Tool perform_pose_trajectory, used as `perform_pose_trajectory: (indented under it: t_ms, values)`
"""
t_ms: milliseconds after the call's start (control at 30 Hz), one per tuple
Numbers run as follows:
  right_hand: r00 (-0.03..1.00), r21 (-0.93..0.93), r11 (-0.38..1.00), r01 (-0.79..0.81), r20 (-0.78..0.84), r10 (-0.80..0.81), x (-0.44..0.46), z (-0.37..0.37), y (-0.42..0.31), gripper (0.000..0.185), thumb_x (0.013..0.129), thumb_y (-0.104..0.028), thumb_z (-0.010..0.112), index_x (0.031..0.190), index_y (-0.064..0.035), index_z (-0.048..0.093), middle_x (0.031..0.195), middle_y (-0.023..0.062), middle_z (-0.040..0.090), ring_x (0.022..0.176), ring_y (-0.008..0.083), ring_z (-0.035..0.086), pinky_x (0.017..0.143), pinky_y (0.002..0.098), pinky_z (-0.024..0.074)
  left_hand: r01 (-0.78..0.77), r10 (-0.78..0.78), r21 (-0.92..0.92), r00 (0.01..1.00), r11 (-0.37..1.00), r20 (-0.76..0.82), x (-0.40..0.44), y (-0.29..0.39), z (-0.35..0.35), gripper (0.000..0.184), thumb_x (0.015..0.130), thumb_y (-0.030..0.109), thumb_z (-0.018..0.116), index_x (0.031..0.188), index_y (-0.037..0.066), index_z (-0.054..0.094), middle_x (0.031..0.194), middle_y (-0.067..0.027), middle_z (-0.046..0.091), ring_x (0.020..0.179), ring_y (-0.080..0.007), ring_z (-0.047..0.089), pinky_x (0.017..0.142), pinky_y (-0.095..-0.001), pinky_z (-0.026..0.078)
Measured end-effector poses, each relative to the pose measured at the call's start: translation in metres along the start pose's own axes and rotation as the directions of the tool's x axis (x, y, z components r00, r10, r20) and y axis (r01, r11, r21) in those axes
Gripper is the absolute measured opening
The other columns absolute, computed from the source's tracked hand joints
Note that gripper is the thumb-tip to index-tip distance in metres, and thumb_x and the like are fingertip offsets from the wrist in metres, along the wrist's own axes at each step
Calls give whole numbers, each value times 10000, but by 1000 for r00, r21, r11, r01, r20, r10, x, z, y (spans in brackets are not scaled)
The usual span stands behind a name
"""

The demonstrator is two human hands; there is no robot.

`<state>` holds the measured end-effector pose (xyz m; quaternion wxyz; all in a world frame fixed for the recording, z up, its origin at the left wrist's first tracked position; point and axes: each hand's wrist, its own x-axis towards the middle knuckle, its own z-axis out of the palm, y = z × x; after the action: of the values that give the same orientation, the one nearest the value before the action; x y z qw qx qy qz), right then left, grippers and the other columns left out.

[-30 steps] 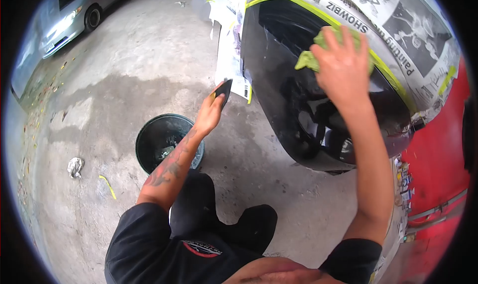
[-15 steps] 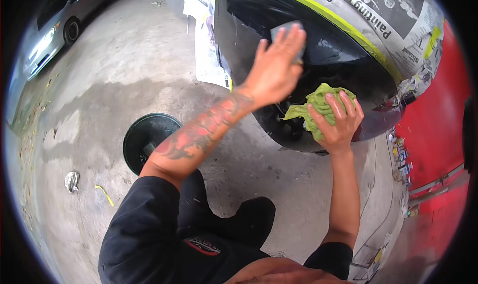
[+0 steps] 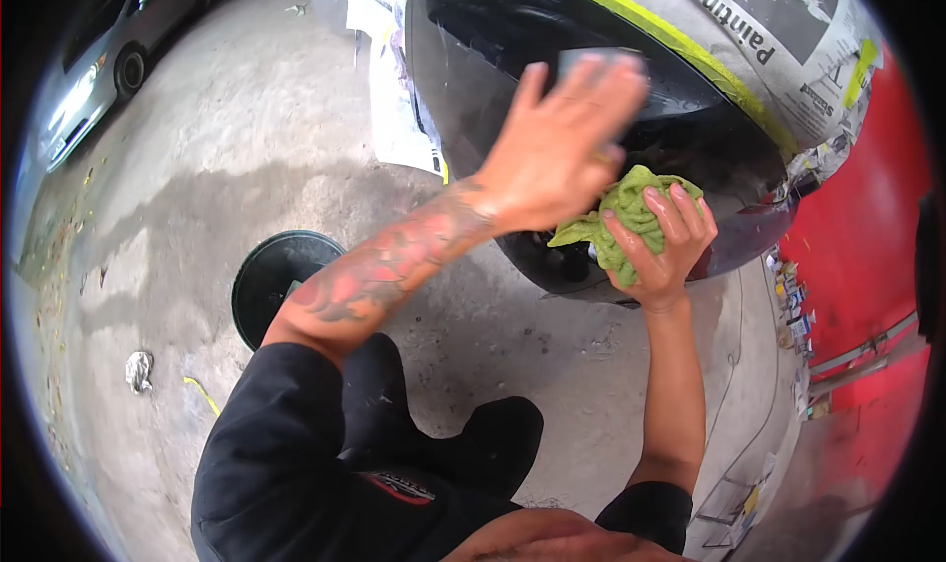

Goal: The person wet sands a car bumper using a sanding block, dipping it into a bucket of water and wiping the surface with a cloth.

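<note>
My left hand [image 3: 567,138], blurred by motion, presses a thin grey pad [image 3: 597,58] onto the glossy black car panel [image 3: 473,89]; only the pad's far edge shows past the fingertips. Just to its right and lower, my right hand [image 3: 670,247] grips a crumpled green cloth [image 3: 636,217] against the lower part of the panel. Yellow-green tape [image 3: 680,42] runs along the panel's upper edge and borders the newspaper [image 3: 788,30] that covers the body beside it.
A dark bucket [image 3: 258,284] stands on the concrete floor [image 3: 236,129] at the left, near my left forearm. Farther off are a crumpled white wad [image 3: 139,372], a tape strip [image 3: 201,395] and a parked car [image 3: 108,50]. A red surface [image 3: 857,257] is at the right.
My left hand has come from beside the panel onto it with the pad, then slid right. My right hand has moved down the panel with the cloth. The view has shifted slightly.
</note>
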<state>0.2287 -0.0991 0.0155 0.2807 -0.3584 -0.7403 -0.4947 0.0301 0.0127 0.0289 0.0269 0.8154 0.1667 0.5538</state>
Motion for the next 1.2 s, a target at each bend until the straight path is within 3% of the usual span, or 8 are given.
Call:
perform_pose_trajectory:
  t_ms: [167, 400, 500, 633, 800, 867, 967, 1200]
  values:
    - [999, 49, 999, 1, -43, 1, -14, 10, 9, 225, 821, -401, 752, 1045, -374, 756, 1308, -5, 599, 1288, 281, 527, 1075, 534, 355, -283, 279, 25, 956, 959, 95, 27, 32, 3, 704, 946, 242, 569, 1614, 192, 352, 1710, -23, 266, 1577, -277, 241, 1191, -706, 133]
    - [1000, -35, 999, 6, 21, -6, -4, 2, 1, 265, 803, -379, 740, 1067, -375, 769, 1307, 3, 600, 1287, 301, 528, 1080, 531, 352, 177, -184, -79, 978, 981, -96, 8, -33, 1, 605, 1024, 239, 422, 1620, 187, 337, 1702, -67, 278, 1573, -340, 230, 1187, -704, 130]
    - [1000, -26, 1000, 14, 0, -14, -4, 6, 3, 291, 791, -375, 731, 1079, -376, 774, 1306, 5, 601, 1291, 302, 523, 1078, 533, 351, -83, 83, -32, 997, 996, -3, 7, 7, 4, 673, 987, 261, 501, 1628, 187, 309, 1699, -70, 277, 1568, -339, 239, 1181, -720, 134]
    - [999, -30, 999, 26, 32, -25, -5, 3, 4, 314, 775, -367, 732, 1086, -373, 775, 1300, 16, 605, 1291, 311, 519, 1075, 539, 349, -19, 21, 32, 999, 999, -47, 3, -31, 5, 588, 1027, 317, 422, 1608, 258, 364, 1688, -9, 314, 1565, -268, 265, 1181, -733, 107]
    - [999, -30, 999, 15, 32, -14, -7, 4, 3, 324, 769, -359, 733, 1091, -373, 774, 1306, 21, 605, 1292, 318, 518, 1081, 537, 343, 411, -418, -79, 893, 908, -166, 13, -111, 3, 537, 1040, 248, 417, 1574, 199, 405, 1667, -42, 356, 1558, -283, 284, 1190, -699, 146]
    - [1000, -28, 999, 14, 24, -14, -7, 6, 4, 327, 770, -355, 731, 1093, -373, 775, 1310, 21, 603, 1291, 320, 518, 1086, 537, 340, 330, -354, -152, 919, 932, -175, 20, -84, 2, 583, 1001, 196, 470, 1579, 172, 398, 1664, -80, 355, 1551, -304, 293, 1179, -696, 183]
    - [999, -20, 1000, 17, 29, -17, -6, 4, 3, 330, 771, -359, 731, 1098, -370, 774, 1317, 21, 598, 1298, 320, 513, 1095, 541, 331, -104, 104, 0, 994, 995, -19, 3, -5, -1, 776, 831, 151, 560, 1588, 190, 390, 1657, -55, 370, 1535, -312, 328, 1178, -707, 179]
    - [998, -41, 999, 22, 66, -19, -8, 2, 2, 328, 786, -395, 717, 1110, -379, 771, 1324, 27, 591, 1321, 321, 499, 1107, 553, 320, 20, -19, 34, 999, 999, -26, 1, -87, -14, 815, 788, 61, 520, 1568, 272, 414, 1660, 6, 376, 1553, -234, 308, 1210, -708, 80]
